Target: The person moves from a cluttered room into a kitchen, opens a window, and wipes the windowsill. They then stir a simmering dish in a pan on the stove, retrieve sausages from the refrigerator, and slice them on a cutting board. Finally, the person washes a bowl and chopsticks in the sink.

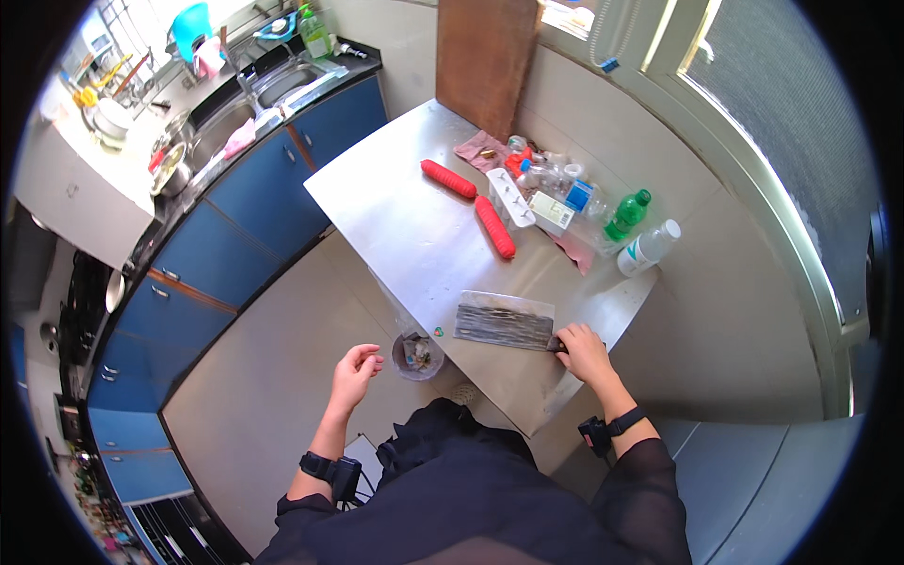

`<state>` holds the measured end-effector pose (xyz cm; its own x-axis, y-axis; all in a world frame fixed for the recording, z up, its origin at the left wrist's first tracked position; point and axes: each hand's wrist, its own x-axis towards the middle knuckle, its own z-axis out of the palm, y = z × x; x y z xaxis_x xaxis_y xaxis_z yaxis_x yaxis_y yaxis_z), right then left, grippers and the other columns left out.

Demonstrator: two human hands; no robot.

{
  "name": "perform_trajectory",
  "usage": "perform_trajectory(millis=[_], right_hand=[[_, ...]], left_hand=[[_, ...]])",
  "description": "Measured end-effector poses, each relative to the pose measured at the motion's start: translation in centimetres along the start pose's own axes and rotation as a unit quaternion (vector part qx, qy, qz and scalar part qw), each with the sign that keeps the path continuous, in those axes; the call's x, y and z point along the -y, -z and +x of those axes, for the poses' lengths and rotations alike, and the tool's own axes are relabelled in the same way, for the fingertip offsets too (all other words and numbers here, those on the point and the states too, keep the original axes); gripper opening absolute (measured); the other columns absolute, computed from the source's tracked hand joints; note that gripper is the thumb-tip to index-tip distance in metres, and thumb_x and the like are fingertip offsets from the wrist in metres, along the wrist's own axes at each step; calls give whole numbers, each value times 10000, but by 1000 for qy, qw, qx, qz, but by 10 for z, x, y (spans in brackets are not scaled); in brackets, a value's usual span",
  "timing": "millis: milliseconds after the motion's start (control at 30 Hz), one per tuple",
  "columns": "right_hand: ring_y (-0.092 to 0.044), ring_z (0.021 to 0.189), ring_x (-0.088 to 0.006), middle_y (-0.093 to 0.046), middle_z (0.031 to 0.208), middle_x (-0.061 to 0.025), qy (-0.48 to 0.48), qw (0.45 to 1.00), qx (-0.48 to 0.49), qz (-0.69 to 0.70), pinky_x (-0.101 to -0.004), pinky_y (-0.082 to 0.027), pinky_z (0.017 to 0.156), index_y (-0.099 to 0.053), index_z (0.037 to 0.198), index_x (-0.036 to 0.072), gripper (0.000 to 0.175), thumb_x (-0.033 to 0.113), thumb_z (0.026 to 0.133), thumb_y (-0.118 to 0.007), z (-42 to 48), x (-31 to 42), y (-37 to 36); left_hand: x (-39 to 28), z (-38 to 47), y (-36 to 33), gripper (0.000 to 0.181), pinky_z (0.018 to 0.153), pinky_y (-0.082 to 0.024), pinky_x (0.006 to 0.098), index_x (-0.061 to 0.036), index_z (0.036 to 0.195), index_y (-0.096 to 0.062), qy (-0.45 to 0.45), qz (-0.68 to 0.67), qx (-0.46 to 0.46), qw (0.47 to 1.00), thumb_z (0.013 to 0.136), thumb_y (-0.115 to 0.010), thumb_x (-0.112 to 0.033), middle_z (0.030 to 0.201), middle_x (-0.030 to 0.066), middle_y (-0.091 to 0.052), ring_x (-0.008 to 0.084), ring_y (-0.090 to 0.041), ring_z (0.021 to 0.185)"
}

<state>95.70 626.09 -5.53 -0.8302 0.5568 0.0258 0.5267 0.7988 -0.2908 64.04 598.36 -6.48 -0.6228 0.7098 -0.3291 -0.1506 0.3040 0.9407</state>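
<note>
My right hand [586, 353] is closed around the dark handle of a cleaver [504, 322]. The cleaver's broad, streaked blade lies flat on the metal-topped table [395, 233], near its front corner. Off the table's left edge, my left hand [355, 373] hangs in the air with loosely curled fingers and nothing in it. Farther back on the tabletop lie two red-wrapped sausages [449, 179], end to end at an angle; the nearer sausage [495, 227] points towards the blade. A small green and red scrap [438, 331] sits by the table's edge.
Along the wall side stand a white holder [511, 197], a small box [551, 213], a green bottle [628, 215] and a white-capped bottle [648, 248]. A wooden board [486, 67] leans at the back. Below the left edge is a waste bin [418, 357]. Blue cabinets [244, 226] line the left.
</note>
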Motion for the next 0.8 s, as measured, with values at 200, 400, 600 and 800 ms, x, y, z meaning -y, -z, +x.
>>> perform_trajectory(millis=[200,400,600,800], right_hand=[[-514,871,-274,-531,882,-66,10,1000,26,-9,-381,-448,709,-543,890,86,314,92,617,-698,6,6,4],[-509,817,-303,-523,832,-98,25,1000,4,-7,-390,-439,689,-522,848,69,292,103,592,-659,-1,7,-7],[-540,717,-297,-538,740,-100,-70,995,-77,10,-391,-438,638,-497,816,67,287,104,581,-657,-19,42,-4],[-531,540,-222,-487,560,-82,-258,934,-145,202,-308,-413,531,-509,881,55,224,176,754,-648,-11,91,9]], left_hand=[[18,-19,9,203,706,-479,245,-17,1064,-543,8,-16,-30,999,877,-478,-67,914,75,-608,117,-578,797],[33,-25,13,209,692,-473,241,-16,1068,-539,-1,50,15,999,874,-487,-73,880,57,-601,104,-564,760],[-40,85,18,225,683,-471,242,-19,1067,-544,-146,192,44,969,857,-485,-75,875,53,-604,109,-565,750],[-108,229,-21,359,811,-461,362,-82,1130,-528,-195,344,77,916,773,-535,-123,1031,145,-594,285,-594,890]])
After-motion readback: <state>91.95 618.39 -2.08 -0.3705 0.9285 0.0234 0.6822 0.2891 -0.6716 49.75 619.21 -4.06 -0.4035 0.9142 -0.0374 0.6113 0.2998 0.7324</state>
